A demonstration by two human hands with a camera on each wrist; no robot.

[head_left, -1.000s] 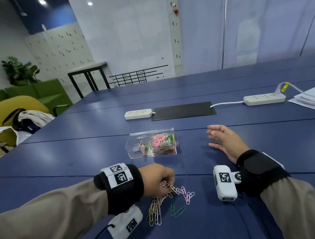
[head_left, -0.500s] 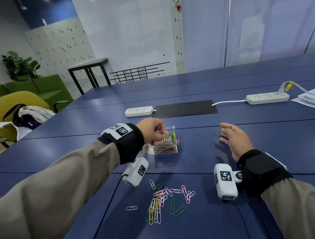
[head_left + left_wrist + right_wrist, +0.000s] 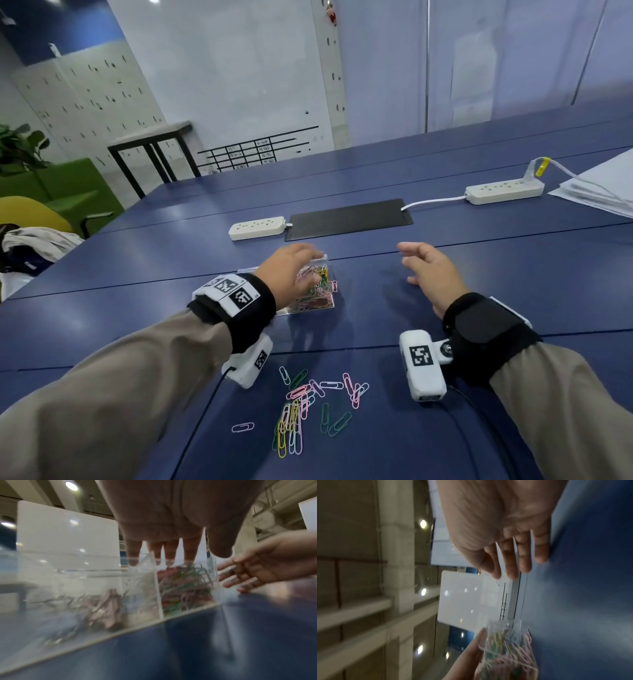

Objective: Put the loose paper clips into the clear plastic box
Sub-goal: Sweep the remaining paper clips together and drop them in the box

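The clear plastic box (image 3: pixel 310 306) stands mid-table, its right compartment full of coloured paper clips (image 3: pixel 185 588). My left hand (image 3: pixel 299 269) hovers right over that compartment; the left wrist view shows its fingers (image 3: pixel 169 555) straight, spread and holding nothing. A clip or two lie against the box's right wall (image 3: pixel 334 286). My right hand (image 3: pixel 426 270) is to the right of the box, apart from it, fingers relaxed and holding nothing. Several loose paper clips (image 3: pixel 308 404) lie scattered near the table's front edge, one pink clip (image 3: pixel 243 427) apart on the left.
Behind the box lie a white power strip (image 3: pixel 257 228) and a black mat (image 3: pixel 349 219). A second power strip (image 3: pixel 505 190) and a paper stack (image 3: pixel 603 192) sit at the far right. The box's left compartment holds other small items (image 3: pixel 104 609).
My left hand rose from the loose pile with clips pinched, travelled to the box and has spread its fingers over the right compartment. My right hand barely shifted.
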